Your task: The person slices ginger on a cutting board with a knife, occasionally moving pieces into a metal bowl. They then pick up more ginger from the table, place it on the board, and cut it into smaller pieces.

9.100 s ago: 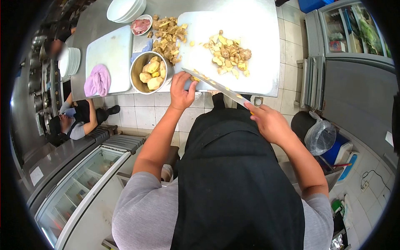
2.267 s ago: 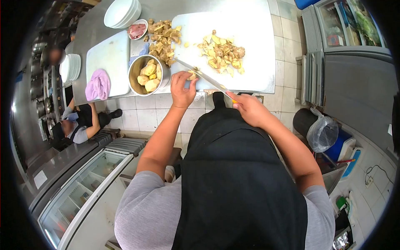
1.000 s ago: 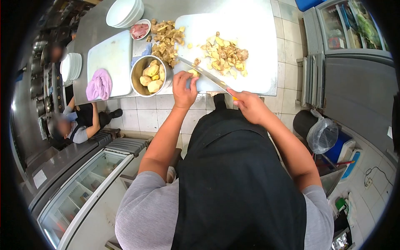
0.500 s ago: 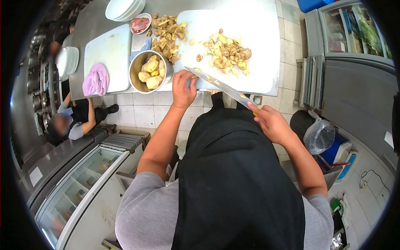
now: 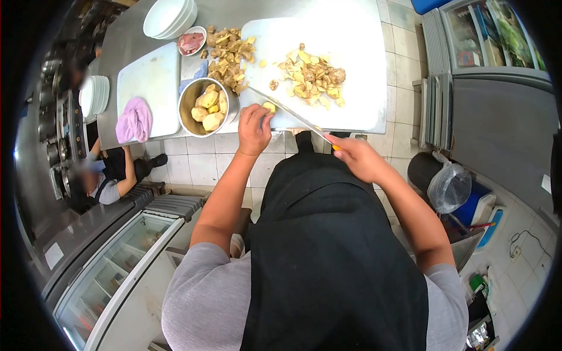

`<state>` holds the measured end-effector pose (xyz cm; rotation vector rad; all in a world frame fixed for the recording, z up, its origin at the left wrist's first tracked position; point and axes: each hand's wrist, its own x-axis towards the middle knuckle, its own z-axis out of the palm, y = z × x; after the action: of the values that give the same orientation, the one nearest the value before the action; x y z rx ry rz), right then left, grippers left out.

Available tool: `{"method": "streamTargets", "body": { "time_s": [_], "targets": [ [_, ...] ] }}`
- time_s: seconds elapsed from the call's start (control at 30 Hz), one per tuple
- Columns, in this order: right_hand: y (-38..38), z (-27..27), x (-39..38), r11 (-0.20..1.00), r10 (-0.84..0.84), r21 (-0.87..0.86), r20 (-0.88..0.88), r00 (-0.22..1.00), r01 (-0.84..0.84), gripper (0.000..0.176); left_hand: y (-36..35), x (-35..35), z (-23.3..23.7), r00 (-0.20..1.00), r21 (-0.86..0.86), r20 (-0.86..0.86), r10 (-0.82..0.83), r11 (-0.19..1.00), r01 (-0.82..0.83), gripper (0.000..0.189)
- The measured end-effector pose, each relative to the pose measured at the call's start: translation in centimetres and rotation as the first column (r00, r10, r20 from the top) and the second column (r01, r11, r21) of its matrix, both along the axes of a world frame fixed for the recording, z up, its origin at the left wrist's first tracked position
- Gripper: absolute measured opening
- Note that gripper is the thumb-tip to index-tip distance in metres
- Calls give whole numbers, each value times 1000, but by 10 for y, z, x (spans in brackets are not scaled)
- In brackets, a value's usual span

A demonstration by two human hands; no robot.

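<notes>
Your left fingers [image 5: 268, 116] clamp the root piece [image 5: 269, 107]; your right fingers close around the knife [image 5: 291, 112], its blade just beyond the left fingers.

From where I stand, the left hand's [image 5: 253, 131] fingers partly cover the yellow piece [image 5: 269, 107], and the right hand [image 5: 358, 157] wraps the knife's [image 5: 293, 114] handle so only a bit of yellow shows. I can't see the undersides of the peeled pieces [image 5: 212, 121] inside the steel pot [image 5: 233, 111]. A lilac cloth [image 5: 134, 120] hides one corner of the left cutting board [image 5: 149, 82]. The white bowls [image 5: 167, 19] and the steel table [image 5: 126, 35] run off the top edge, the black apron [image 5: 339, 251] off the bottom. A co-worker's head [image 5: 88, 178] is blurred.
</notes>
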<state>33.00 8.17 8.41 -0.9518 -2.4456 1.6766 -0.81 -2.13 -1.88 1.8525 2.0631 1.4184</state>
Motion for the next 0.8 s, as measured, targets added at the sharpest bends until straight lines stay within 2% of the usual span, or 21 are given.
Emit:
{"method": "streamTargets", "body": {
  "time_s": [0.03,0.07,0.1,0.13,0.17,0.2,0.23,0.3,0.5,0.8],
  "targets": [
    [7,0,-11,1000,-6,2,-2,1000,6,63,0,0,2,1000,2,-2,-6,1000,6,33],
    [16,3,-22,921,-91,-365,140,986,137,64,1,-1,4,1000,5,-21,-17,1000,17,33],
    [21,5,-27,698,-112,-656,296,949,287,65,1,-2,6,999,9,-41,-25,1000,25,33],
    [19,0,-25,701,-113,-654,294,949,285,65,2,-2,7,999,13,-43,-25,1000,25,33],
    [13,-9,-20,871,-123,-456,163,979,185,64,1,-2,7,998,4,-55,-9,1000,10,33],
    [8,-13,-14,972,-93,-214,33,995,98,63,0,-1,6,998,-7,-65,8,1000,-8,33],
    [6,2,-10,972,-88,-215,36,995,94,63,-1,0,6,998,-9,-62,13,1000,-14,33],
    [5,37,4,994,5,108,153,988,-21,61,-1,2,3,998,7,-55,18,1000,-18,33],
    [-3,71,35,991,15,127,212,977,-43,66,-2,1,-2,999,-1,-40,26,1000,-27,34],
    [1,80,31,990,44,116,277,960,-78,62,-4,-1,0,999,-27,-32,15,1000,-16,36]
  ]
}}
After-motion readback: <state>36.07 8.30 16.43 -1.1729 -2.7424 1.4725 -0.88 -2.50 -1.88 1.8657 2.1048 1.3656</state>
